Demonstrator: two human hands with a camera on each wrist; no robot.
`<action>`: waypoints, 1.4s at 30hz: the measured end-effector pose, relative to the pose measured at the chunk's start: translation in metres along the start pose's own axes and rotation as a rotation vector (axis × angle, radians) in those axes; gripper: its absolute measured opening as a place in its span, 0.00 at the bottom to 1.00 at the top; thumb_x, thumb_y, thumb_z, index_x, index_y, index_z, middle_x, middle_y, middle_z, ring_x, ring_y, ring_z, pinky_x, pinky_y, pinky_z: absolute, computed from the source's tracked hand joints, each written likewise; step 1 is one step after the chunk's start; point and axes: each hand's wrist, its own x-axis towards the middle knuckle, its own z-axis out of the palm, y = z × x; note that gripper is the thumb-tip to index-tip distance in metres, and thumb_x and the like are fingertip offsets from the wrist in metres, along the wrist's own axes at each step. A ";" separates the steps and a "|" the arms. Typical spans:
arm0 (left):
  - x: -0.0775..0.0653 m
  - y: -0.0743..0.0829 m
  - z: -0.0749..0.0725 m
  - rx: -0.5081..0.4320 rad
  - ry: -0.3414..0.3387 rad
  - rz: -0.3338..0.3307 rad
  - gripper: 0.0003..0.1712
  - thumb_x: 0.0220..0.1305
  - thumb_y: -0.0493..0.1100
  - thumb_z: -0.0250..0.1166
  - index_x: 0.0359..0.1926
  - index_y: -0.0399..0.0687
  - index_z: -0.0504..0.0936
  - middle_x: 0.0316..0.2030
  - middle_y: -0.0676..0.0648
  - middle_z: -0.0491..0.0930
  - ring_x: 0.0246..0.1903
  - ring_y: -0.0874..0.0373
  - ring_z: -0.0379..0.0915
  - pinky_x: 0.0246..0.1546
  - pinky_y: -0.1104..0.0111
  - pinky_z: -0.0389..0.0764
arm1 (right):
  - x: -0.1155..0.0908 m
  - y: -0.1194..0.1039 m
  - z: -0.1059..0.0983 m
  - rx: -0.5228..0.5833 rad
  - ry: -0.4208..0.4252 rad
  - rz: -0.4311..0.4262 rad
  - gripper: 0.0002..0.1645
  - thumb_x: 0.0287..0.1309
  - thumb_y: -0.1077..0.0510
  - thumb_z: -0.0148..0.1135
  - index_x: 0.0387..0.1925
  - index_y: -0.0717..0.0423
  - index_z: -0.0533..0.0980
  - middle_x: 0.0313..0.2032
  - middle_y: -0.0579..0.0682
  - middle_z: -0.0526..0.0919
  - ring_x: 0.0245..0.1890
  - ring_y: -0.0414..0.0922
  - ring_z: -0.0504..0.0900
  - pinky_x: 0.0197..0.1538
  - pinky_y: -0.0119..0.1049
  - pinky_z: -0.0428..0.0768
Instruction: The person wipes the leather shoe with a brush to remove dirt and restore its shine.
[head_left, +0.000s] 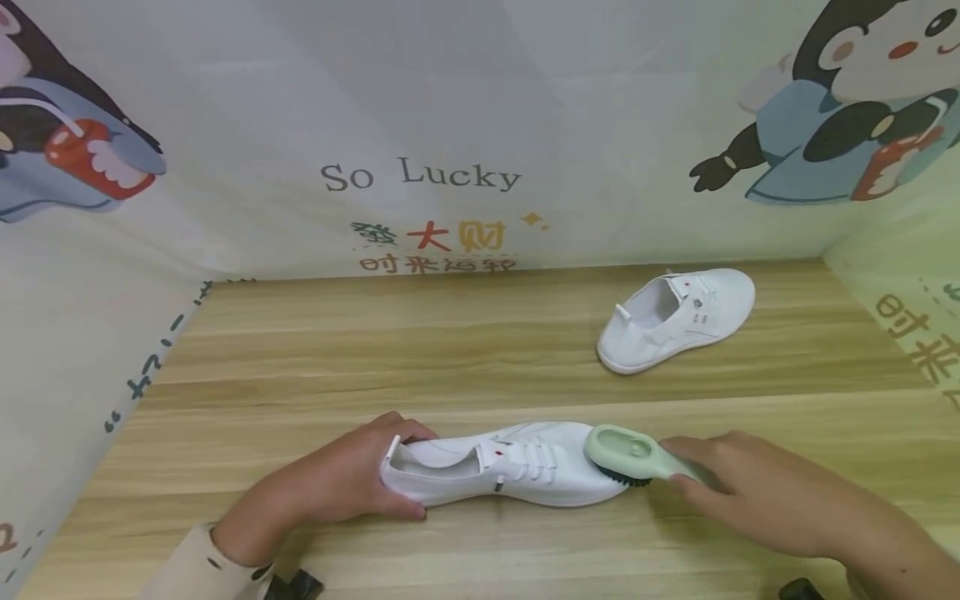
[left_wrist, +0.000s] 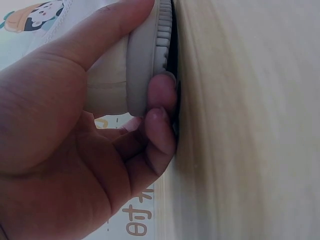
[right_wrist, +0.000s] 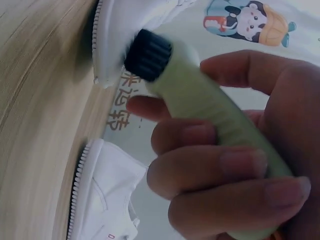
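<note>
A white lace-up shoe lies lengthwise on the wooden surface, sole down, its toe pointing right. My left hand grips it at the heel; in the left wrist view the thumb lies along the heel and fingertips curl at the sole's edge. In my right hand is a light green brush with black bristles, held by its handle. The brush head is at the shoe's toe. Several fingers wrap the handle in the right wrist view, where the bristles face the shoe's toe.
Another white shoe sits at the back right of the wooden surface, its toe pointing right and away. Printed cloth walls with cartoon figures and lettering enclose the back and both sides.
</note>
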 end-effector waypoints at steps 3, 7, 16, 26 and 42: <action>0.001 0.000 0.000 -0.005 0.004 0.007 0.40 0.43 0.58 0.81 0.59 0.60 0.77 0.47 0.56 0.74 0.44 0.62 0.73 0.48 0.70 0.76 | -0.001 -0.001 0.000 0.042 -0.010 -0.029 0.22 0.71 0.52 0.56 0.64 0.49 0.75 0.21 0.31 0.64 0.19 0.27 0.62 0.31 0.28 0.71; 0.001 0.001 0.000 -0.018 -0.004 0.006 0.40 0.43 0.58 0.81 0.58 0.61 0.77 0.47 0.55 0.74 0.44 0.62 0.73 0.48 0.70 0.75 | 0.002 -0.006 0.007 0.022 0.024 -0.100 0.23 0.74 0.50 0.53 0.67 0.43 0.72 0.38 0.29 0.82 0.35 0.25 0.78 0.41 0.31 0.81; 0.001 0.002 0.000 0.000 -0.001 0.009 0.40 0.43 0.59 0.81 0.59 0.61 0.77 0.47 0.56 0.74 0.44 0.62 0.73 0.49 0.71 0.75 | 0.012 -0.018 0.027 -0.086 0.119 -0.088 0.31 0.75 0.45 0.49 0.73 0.54 0.64 0.60 0.51 0.81 0.58 0.49 0.81 0.56 0.49 0.81; 0.001 0.002 -0.003 0.004 -0.015 0.019 0.41 0.43 0.61 0.80 0.59 0.59 0.76 0.48 0.52 0.75 0.44 0.60 0.73 0.47 0.70 0.75 | 0.017 -0.011 0.022 -0.159 0.188 -0.006 0.30 0.70 0.52 0.58 0.67 0.61 0.69 0.52 0.56 0.85 0.52 0.53 0.84 0.52 0.52 0.82; 0.001 0.001 -0.002 -0.005 -0.013 0.018 0.41 0.43 0.60 0.81 0.59 0.59 0.77 0.48 0.52 0.75 0.44 0.60 0.73 0.47 0.70 0.75 | 0.002 -0.004 -0.004 -0.048 0.025 0.040 0.14 0.69 0.51 0.57 0.53 0.44 0.79 0.22 0.31 0.70 0.21 0.28 0.65 0.31 0.29 0.71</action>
